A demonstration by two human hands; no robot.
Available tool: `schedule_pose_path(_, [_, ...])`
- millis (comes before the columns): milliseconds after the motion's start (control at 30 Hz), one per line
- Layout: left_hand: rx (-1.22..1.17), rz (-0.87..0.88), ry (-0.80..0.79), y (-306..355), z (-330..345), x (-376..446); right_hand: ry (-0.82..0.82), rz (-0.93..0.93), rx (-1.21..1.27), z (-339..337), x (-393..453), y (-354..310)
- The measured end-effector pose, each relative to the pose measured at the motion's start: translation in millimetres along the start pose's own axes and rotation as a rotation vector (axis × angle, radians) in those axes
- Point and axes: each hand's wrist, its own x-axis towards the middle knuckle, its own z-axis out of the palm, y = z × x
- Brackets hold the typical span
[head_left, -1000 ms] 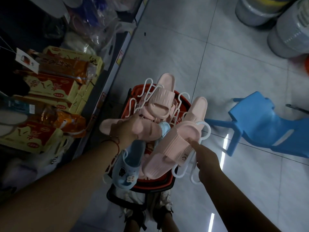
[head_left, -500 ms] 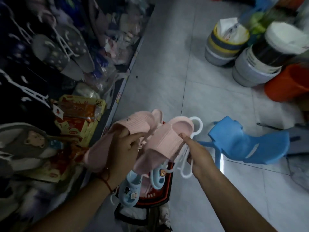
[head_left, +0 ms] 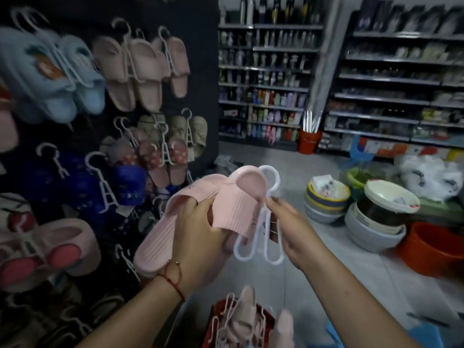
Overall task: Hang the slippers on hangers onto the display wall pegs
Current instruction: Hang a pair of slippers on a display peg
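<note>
Your left hand [head_left: 200, 232] grips the pink slippers [head_left: 200, 209] — fingers curled round them; your right hand [head_left: 288, 222] pinches their white hanger [head_left: 258, 247] beside the display wall [head_left: 195, 59].

The display wall [head_left: 195, 59] on the left is crowded with hung slippers [head_left: 140, 71], leaving bare dark panel only at its far right edge. Open floor [head_left: 281, 156] runs far ahead; stacked basins [head_left: 376, 222] block the right, a red basket [head_left: 213, 320] sits near below.
</note>
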Motion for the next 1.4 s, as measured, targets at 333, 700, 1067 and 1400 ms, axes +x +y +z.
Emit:
schedule_pose_path(333, [-0.317,-0.202,0.194,69.5,13.5,37.8,-0.167,-0.244,0.042,-48.0,-6.7,-50.0])
schedule_pose_path(700, [-0.518,-0.424,0.338,167.6,97.8,40.8,-0.238,-0.193,0.012,-175.6,8.3,-74.7])
schedule_pose_path(1067, [-0.665,-0.5,0.473,203.2,130.4,36.1,-0.237,-0.109,0.191,-234.6,10.1,-81.8])
schedule_pose_path(1400, [-0.299,-0.297,0.417,216.4,176.3,33.3,-0.539,0.0,0.594,-233.6,-4.9,-124.9])
